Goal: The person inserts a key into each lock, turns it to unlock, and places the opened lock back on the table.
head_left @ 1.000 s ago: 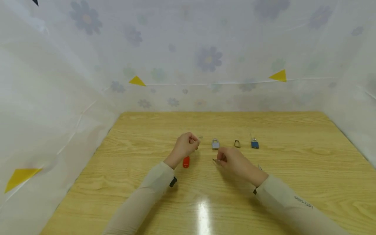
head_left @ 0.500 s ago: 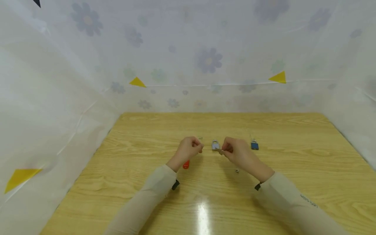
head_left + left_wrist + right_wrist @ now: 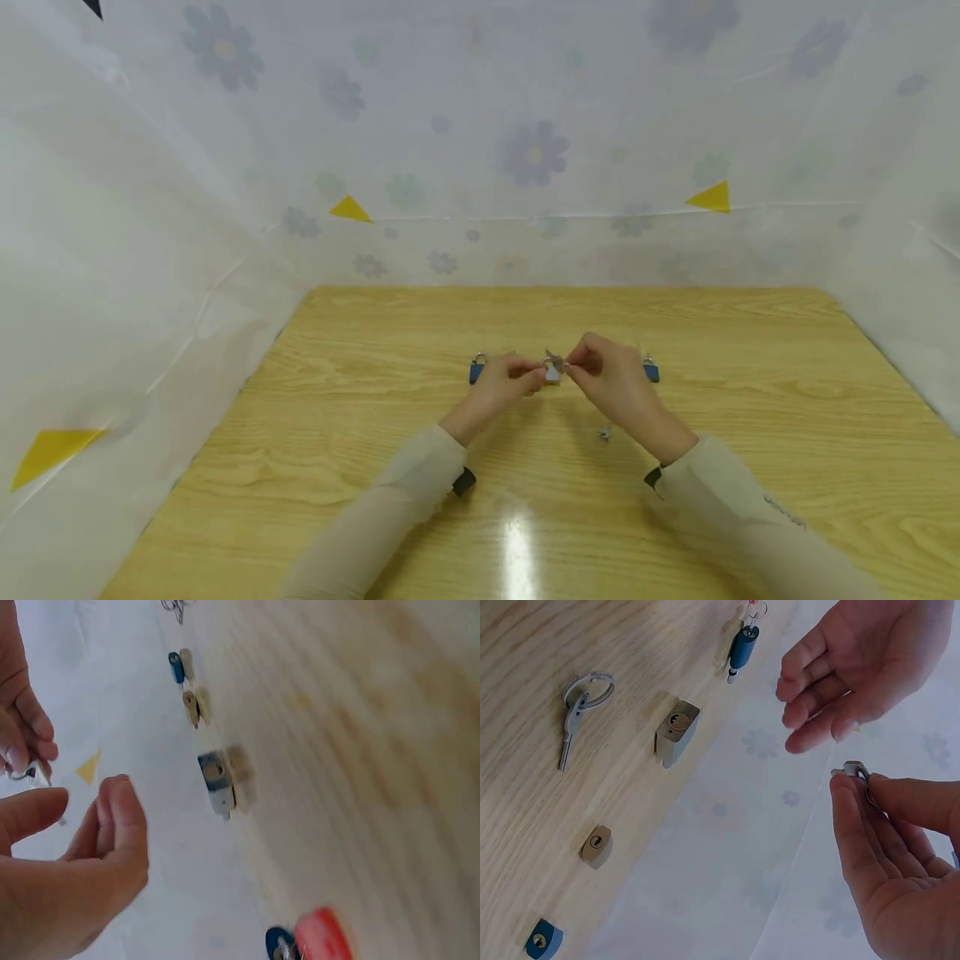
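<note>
My right hand point(image 3: 588, 367) is raised over the table and pinches a small silver key point(image 3: 851, 769) on a ring between thumb and forefinger. My left hand point(image 3: 521, 382) hovers close beside it, fingers loosely bent and apart, holding nothing. Just behind and below the two hands a silver padlock point(image 3: 676, 733) lies on the wooden table point(image 3: 675, 325). In the left wrist view the same silver padlock point(image 3: 217, 776) lies well away from my left hand point(image 3: 86, 799).
A blue padlock point(image 3: 477, 371) lies left of the hands, another blue padlock point(image 3: 651, 371) to their right. A brass padlock point(image 3: 596, 846) and a loose key on a ring point(image 3: 577, 705) also lie on the table. A red object point(image 3: 322, 934) sits near the left one. White flowered sheets wall the table.
My right hand lifted the key off the table and moved up and away toward the silver padlock. My left hand moved right to meet it, uncovering the left blue padlock.
</note>
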